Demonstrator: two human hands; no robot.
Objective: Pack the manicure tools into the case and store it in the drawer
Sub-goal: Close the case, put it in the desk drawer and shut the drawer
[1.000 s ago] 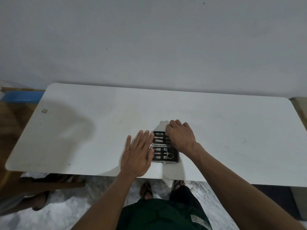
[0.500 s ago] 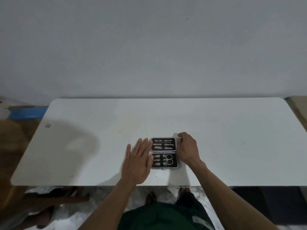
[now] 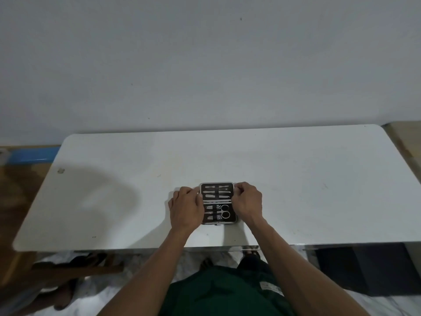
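Your left hand went from flat to gripping open case; right hand grips opposite side, near tabletop front edge.

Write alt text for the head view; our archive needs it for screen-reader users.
Two hands hold an open manicure case lying flat on a white table: left hand and right hand grip the far half's side edges. Scissors and other tools sit strapped inside.
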